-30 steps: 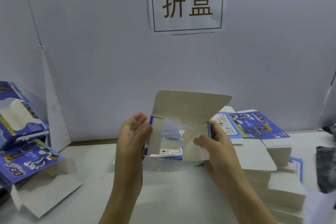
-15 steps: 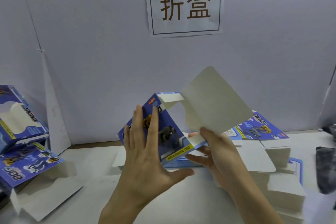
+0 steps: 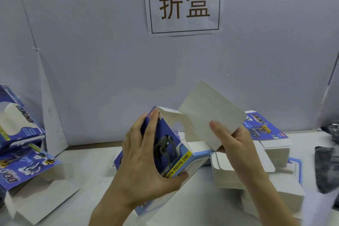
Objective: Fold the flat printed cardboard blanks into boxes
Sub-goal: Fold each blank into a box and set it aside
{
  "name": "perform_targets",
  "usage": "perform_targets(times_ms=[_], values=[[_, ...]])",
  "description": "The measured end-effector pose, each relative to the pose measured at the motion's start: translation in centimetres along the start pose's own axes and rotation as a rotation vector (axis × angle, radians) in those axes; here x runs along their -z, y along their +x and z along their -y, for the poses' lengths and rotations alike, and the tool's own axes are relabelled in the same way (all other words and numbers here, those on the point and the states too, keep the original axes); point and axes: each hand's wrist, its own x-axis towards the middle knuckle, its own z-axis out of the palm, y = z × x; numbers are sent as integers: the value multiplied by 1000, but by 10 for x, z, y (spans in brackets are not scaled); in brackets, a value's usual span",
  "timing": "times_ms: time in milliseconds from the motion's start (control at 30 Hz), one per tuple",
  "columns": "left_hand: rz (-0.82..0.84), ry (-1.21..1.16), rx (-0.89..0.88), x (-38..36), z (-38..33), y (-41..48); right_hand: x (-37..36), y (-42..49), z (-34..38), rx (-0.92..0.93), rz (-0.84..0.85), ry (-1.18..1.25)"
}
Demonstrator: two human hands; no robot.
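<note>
**1 box, 2 hands**

The left hand (image 3: pixel 145 161) gripped the blue box (image 3: pixel 170 150), fingers flat on its face, thumb under its bottom edge. The right hand (image 3: pixel 233 143) pinched the white flap (image 3: pixel 211 112), which stuck up. Both were above the white table (image 3: pixel 91 161). 2 blue boxes (image 3: pixel 20 126) sat left, 1 pile of blanks (image 3: pixel 256 170) right, by a grey wall (image 3: pixel 91 60).

Bare left hand (image 3: pixel 145 161) and bare right hand (image 3: pixel 233 145), each on a bare forearm: left forearm (image 3: pixel 110 207) toward 7 o'clock, right forearm (image 3: pixel 266 198) toward 5 o'clock. Slim fingers, smooth knuckles. Short, plain nail on the right thumb (image 3: pixel 212 124). Uncovered down to the lower edge.
</note>
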Motion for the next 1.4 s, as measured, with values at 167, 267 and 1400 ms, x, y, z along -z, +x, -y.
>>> perform_targets(times_ms=[167,267,1400], values=[[-52,210,-112,-5,-6,0,9,2,-1,168,-100,-60],[-81,293,-115,-7,-11,1,13,3,-1,223,-48,-117],[-74,368,-259,-11,-17,4,17,-3,9,-294,297,384]])
